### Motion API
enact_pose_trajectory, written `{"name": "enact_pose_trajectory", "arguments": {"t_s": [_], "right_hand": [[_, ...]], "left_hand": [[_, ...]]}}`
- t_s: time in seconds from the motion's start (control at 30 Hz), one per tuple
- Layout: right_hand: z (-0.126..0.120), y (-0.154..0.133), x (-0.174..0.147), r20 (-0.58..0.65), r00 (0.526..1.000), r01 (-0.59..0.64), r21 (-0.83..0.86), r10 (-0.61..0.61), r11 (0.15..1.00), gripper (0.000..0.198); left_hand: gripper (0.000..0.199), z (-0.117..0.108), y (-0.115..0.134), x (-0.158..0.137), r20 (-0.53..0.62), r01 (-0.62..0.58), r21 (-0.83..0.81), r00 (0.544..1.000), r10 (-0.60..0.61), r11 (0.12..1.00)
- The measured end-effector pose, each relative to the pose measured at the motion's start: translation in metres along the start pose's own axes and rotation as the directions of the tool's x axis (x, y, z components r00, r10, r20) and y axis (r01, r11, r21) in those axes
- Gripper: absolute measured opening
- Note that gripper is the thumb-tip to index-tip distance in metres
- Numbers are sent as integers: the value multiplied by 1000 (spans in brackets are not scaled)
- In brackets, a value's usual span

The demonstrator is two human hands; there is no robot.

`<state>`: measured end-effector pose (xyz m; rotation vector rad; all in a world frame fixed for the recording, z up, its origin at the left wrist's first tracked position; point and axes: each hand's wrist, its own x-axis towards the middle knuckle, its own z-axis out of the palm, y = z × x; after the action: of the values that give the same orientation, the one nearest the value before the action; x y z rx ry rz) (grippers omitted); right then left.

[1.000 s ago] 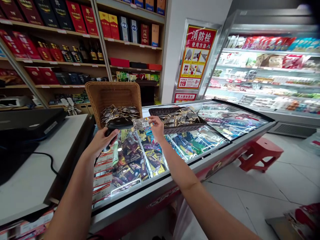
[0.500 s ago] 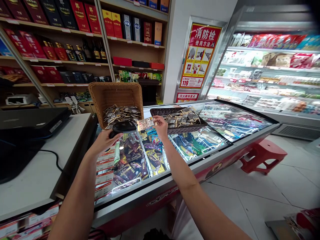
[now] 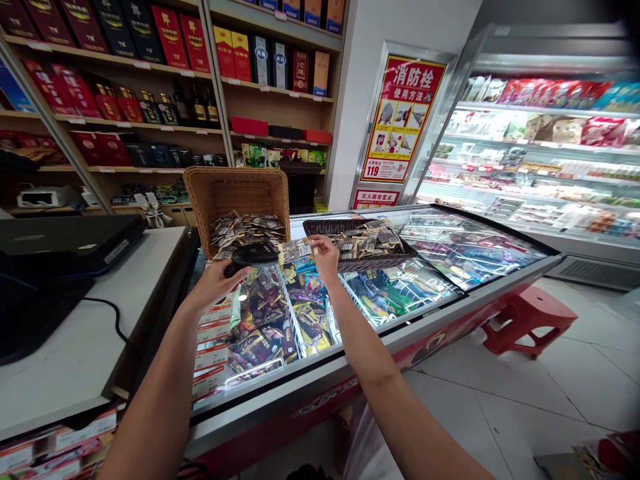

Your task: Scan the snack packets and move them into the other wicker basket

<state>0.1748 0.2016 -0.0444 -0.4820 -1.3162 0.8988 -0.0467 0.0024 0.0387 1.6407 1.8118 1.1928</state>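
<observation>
My left hand (image 3: 216, 283) is closed around the handle of a black barcode scanner (image 3: 255, 254), its head turned to the right. Between the fingers of my right hand (image 3: 326, 257) is the end of a small flat snack packet (image 3: 296, 251), held up just in front of the scanner's head. Behind the scanner a tan wicker basket (image 3: 196, 193) is tipped toward me, with many similar packets (image 3: 245, 230) inside. Beside my right hand, a dark brown wicker basket (image 3: 345, 265) holds more such packets (image 3: 373, 235). Both baskets rest on a glass-topped freezer.
The chest freezer (image 3: 320, 365) holds wrapped ice creams in wire baskets. To the left stand a counter (image 3: 45, 387) and a black machine with a cable. A red stool (image 3: 533, 317) is on the right, before a lit refrigerated shelf (image 3: 540, 143). Shelves with boxed bottles line the back.
The view has shifted slightly. The packet and the scanner keep nearly the same places relative to each other, and both hands keep their grips.
</observation>
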Motion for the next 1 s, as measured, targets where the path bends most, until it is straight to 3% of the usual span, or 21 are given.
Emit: {"name": "enact_pose_trajectory", "arguments": {"t_s": [0.63,0.73,0.87,0.93,1.0], "right_hand": [[1,-3,5,-47,998,-44,-22,43,999,8],[-9,-2,19,-129,991,-50,-163,29,985,9],[-42,1,49,-370,929,-169,-438,-6,883,9],[-55,3,60,-374,927,-174,-475,-19,862,7],[-56,6,65,-318,946,-100,-480,-67,872,7]], "left_hand": [[66,-4,6,-2,8,4,-14,1000,-4,1000],[65,-3,-2,2,-68,38,-34,997,-40,999],[61,2,-12,6,-221,132,-93,964,-149,987],[57,3,-18,7,-304,147,-119,936,-177,982],[54,2,-25,9,-378,145,-114,908,-178,983]]}}
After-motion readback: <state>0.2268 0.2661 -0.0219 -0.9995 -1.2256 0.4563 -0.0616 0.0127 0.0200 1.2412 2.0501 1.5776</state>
